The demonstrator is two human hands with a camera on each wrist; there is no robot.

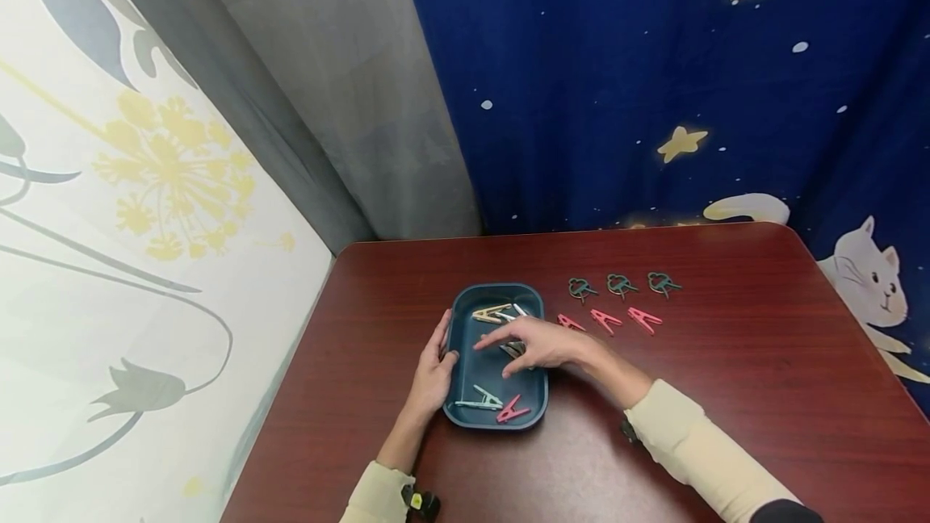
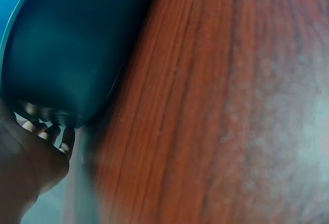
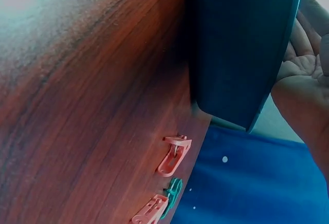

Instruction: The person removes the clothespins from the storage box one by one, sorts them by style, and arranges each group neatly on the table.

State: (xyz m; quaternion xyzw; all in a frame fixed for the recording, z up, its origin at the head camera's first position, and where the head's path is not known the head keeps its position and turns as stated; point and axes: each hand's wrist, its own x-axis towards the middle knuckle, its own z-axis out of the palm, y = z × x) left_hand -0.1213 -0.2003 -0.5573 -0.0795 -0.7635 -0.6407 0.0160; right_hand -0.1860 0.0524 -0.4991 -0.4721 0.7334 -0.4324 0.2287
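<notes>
A dark blue-green tray (image 1: 496,420) stands on the table with several clothespins in it. My left hand (image 1: 432,378) grips its left side, thumb at the rim and fingers along the outer wall; the left wrist view shows those fingertips against the tray wall (image 2: 61,54). Over the middle of the tray hovers my right hand (image 1: 541,343), thumb and forefinger spread apart. Beneath it lie dark clothespins, partly hidden. A yellow clothespin (image 1: 491,312) lies toward the far end beside white ones. Near the front are a pale mint clothespin (image 1: 483,400) and a pink clothespin (image 1: 513,410).
Right of the tray, three green clips (image 1: 620,286) form a row on the reddish-brown table (image 1: 697,394). Three pink clothespins (image 1: 605,320) lie in a nearer row, the leftmost close to my right wrist. A patterned wall (image 1: 145,281) borders the left; curtains (image 1: 625,87) hang behind.
</notes>
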